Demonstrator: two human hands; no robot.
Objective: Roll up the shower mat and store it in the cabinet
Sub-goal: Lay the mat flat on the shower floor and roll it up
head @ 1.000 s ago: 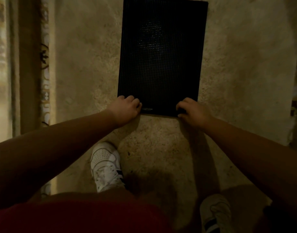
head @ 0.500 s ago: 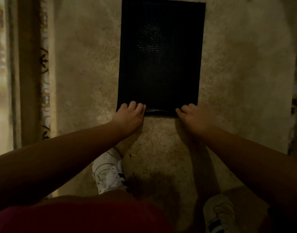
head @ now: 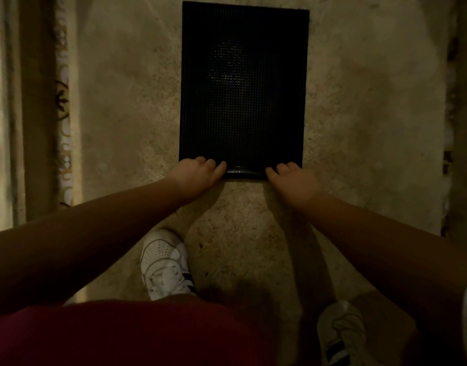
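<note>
A black shower mat with a fine grid texture lies on a beige carpeted floor, its long side running away from me. Its near edge is curled up into a small first fold between my hands. My left hand grips the near left corner, fingers over the folded edge. At the near right corner my right hand holds the same fold. No cabinet is in view.
My two white sneakers stand on the floor just behind the mat's near edge. A patterned rug border and a wooden strip run along the left. A dark edge borders the floor at the right.
Both hands have pushed forward over the mat's near edge, and that edge has curled up off the floor into a short fold.
</note>
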